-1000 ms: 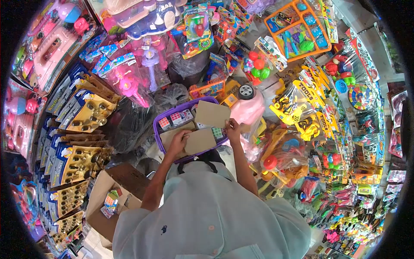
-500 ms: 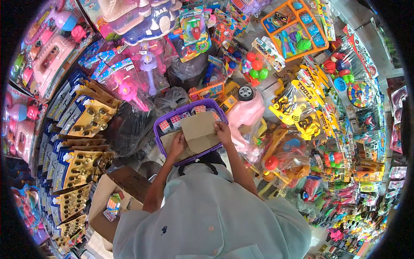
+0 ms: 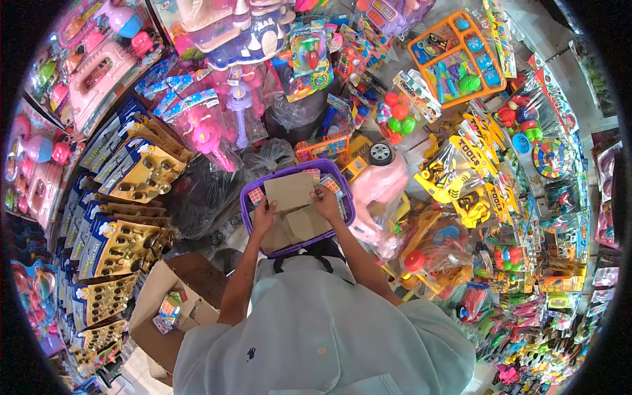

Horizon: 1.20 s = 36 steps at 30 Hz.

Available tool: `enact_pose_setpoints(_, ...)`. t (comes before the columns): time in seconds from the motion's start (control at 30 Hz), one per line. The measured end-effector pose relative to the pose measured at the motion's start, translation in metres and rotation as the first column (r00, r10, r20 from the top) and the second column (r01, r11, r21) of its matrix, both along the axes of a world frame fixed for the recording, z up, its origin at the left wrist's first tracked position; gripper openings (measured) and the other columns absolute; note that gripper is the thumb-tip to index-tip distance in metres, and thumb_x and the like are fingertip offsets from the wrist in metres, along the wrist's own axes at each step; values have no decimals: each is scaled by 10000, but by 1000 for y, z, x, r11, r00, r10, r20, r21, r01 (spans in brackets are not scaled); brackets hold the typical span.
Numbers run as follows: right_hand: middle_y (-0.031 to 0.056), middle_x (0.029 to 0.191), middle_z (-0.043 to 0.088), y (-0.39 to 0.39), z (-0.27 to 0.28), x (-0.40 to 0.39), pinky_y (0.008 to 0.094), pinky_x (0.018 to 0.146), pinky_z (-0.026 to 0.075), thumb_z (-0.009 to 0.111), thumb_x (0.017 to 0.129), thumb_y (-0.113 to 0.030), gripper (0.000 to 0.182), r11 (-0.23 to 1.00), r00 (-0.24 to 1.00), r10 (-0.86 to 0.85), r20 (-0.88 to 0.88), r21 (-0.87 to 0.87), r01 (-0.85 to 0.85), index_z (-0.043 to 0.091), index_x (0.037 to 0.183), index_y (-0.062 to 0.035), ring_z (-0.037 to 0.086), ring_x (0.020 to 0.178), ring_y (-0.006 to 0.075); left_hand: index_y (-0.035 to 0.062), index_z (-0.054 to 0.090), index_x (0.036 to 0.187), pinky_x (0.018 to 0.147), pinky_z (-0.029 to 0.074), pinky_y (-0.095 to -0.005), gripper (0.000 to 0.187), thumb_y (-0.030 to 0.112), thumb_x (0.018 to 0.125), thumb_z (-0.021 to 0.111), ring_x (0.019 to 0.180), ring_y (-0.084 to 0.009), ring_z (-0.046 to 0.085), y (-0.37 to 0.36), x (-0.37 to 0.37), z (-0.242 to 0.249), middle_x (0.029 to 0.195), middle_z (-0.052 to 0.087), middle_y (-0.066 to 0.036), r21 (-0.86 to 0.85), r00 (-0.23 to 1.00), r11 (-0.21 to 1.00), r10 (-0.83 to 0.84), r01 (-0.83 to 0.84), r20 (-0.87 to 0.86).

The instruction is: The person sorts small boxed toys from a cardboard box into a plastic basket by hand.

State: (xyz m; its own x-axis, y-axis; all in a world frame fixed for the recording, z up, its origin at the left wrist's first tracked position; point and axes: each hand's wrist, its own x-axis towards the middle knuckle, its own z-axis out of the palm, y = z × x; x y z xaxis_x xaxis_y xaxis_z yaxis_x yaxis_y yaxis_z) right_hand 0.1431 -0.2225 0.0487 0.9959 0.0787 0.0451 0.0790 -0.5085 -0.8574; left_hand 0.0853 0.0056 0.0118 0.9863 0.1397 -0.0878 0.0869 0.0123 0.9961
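Observation:
A purple plastic basket [image 3: 351,214] stands in front of me. Inside it, packed puzzle cubes [image 3: 330,185] with red and white squares show along the back, and one lies near the left wall. Over them is a brown piece of folded cardboard [image 3: 289,189], its panels creased and spread across the basket. My left hand [image 3: 264,214] is closed on its left edge. My right hand [image 3: 326,204] pinches its right edge. The cardboard hides whatever lies beneath it.
An open cardboard carton [image 3: 148,299] with packed puzzle cubes stands at lower left. Carded kitchen sets [image 3: 125,247] hang on the left. A pink ride-on toy [image 3: 382,191] sits right of the basket; yellow tool sets [image 3: 454,171] and bagged toys lie beyond.
Both hands and the cardboard have shifted left over the basket. The upper panel now covers cubes at the back that showed before, and more of the lower panel shows.

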Motion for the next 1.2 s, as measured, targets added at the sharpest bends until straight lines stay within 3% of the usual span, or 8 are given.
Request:
enact_pose_setpoints(0.13, 149, 872, 636, 2, -10, 31, 387, 728, 498, 680, 812, -130, 245, 997, 999, 43, 11, -64, -42, 625, 1025, -23, 633, 810, 287, 7, 570, 1157, 685, 511, -369, 280, 188, 944, 560, 808, -190, 628, 7, 25, 10, 969, 668, -83, 120, 997, 993, 26, -17, -73)
enact_pose_setpoints(0.2, 159, 945, 632, 6, -3, 31, 410, 750, 502, 679, 800, -115, 277, 994, 997, 76, 33, -84, -73, 622, 1059, -37, 629, 855, 313, 0, 607, 1097, 675, 510, -393, 286, 216, 911, 586, 799, -264, 664, 13, 34, -1, 907, 683, -155, 493, 1000, 870, 14, 2, -28)
enact_pose_setpoints(0.27, 173, 1160, 564, 15, 24, 25, 448, 824, 491, 652, 782, -68, 387, 931, 1000, -1, 23, -366, 10, 587, 1163, -69, 581, 1014, 361, -4, 618, 1064, 687, 509, -403, 285, 223, 894, 594, 809, -298, 666, 15, 34, 11, 882, 677, -184, 552, 995, 830, -27, 77, -98)
enact_pose_setpoints(0.43, 164, 1321, 454, 32, 42, 10, 462, 946, 442, 626, 785, -59, 504, 902, 971, 225, 86, -395, -174, 525, 1273, -131, 450, 1212, 394, -22, 633, 976, 722, 510, -437, 250, 203, 873, 593, 785, -364, 663, 17, 24, 32, 810, 670, -209, 509, 971, 845, -50, 165, -233)
enact_pose_setpoints(0.63, 82, 1536, 233, 47, 19, -12, 569, 1067, 316, 572, 864, -193, 582, 755, 919, 389, 58, -592, -282, 403, 1419, -237, 217, 1411, 356, 5, 504, 1247, 900, 458, -463, 465, 211, 847, 619, 1187, -375, 498, 12, 20, 40, 1308, 507, -224, 714, 993, 700, 99, -26, -61)
enact_pose_setpoints(0.7, 42, 1574, 168, 48, 16, -13, 608, 1077, 279, 540, 897, -249, 579, 710, 915, 403, 4, -632, -310, 364, 1448, -266, 166, 1439, 331, 65, 325, 1430, 1003, 382, -506, 676, 226, 844, 624, 1357, -393, 292, 10, 24, 46, 1516, 245, -173, 819, 1000, 573, 4, -17, 18)
enact_pose_setpoints(0.9, -19, 1579, 159, 41, 12, -13, 672, 1057, 239, 446, 951, -358, 511, 650, 917, 373, -139, -666, -366, 342, 1451, -330, 164, 1444, 307, 138, 200, 1509, 1091, 251, -580, 742, 243, 885, 587, 1443, -360, 130, 1, 16, 19, 1584, 94, -108, 941, 954, 293, -287, 169, -82)
enact_pose_setpoints(1.2, 33, 1574, 178, 42, 8, -15, 697, 1045, 229, 552, 880, -357, 613, 609, 909, 391, -144, -700, -373, 353, 1451, -253, 183, 1435, 326, 171, 175, 1519, 1120, 173, -581, 691, 274, 925, 511, 1451, -339, 113, -10, 15, -7, 1595, 30, -94, 938, 957, 261, -238, 229, -167)
